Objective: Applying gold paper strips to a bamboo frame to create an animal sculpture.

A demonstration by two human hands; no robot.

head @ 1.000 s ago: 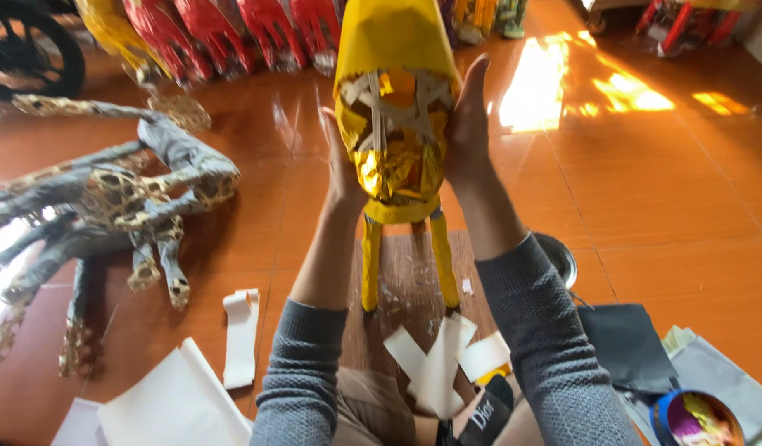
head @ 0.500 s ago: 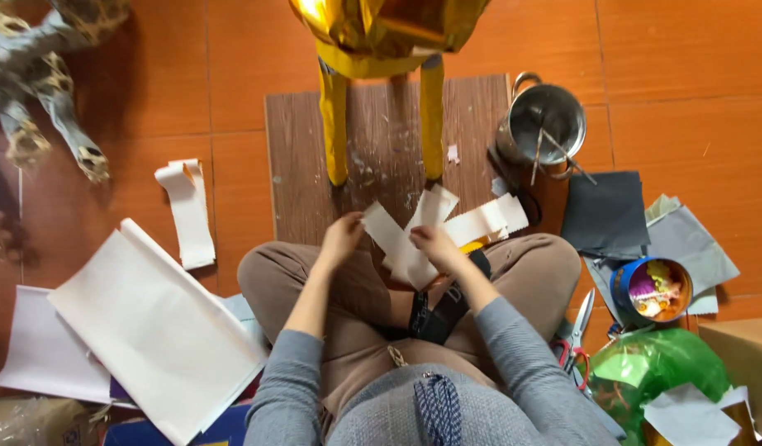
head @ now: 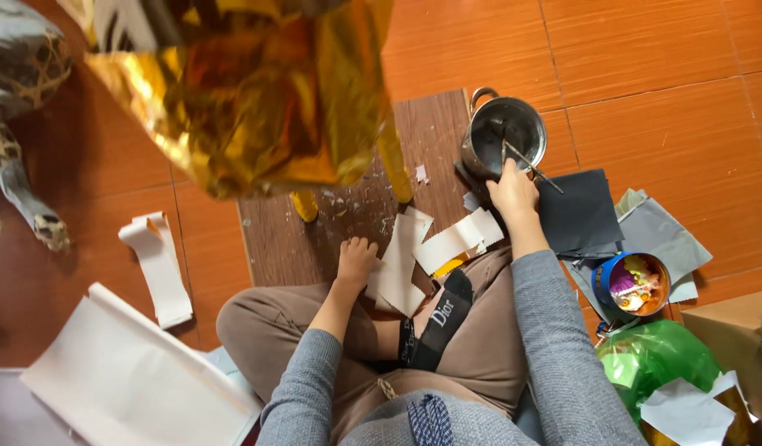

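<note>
We see the right hand [head: 513, 194] at the near rim of a metal pot [head: 506, 136], fingers curled round the lower end of a thin stick [head: 525, 161] that leans inside the pot; we judge it closed on the stick, though the grip itself is partly hidden. The left hand [head: 356, 263] rests on a wood board [head: 310, 244] on the floor, fingers bent, touching the left edge of a stack of white paper strips [head: 405, 264]; we cannot tell if it pinches a strip or just presses on it. More strips fan out between the two hands. Above the left hand hangs a gold foil figure [head: 240, 91], its yellow legs [head: 395, 161] standing on the board. Just right of the right hand lies dark paper [head: 579, 215], and beyond it a blue tub [head: 633, 282] of coloured scraps and a green bag [head: 653, 359]. Far left of the left hand we see a curled white strip [head: 158, 264] and a large white sheet [head: 125, 372] on the floor. Grey sleeves [head: 554, 330] cover both arms.
</note>
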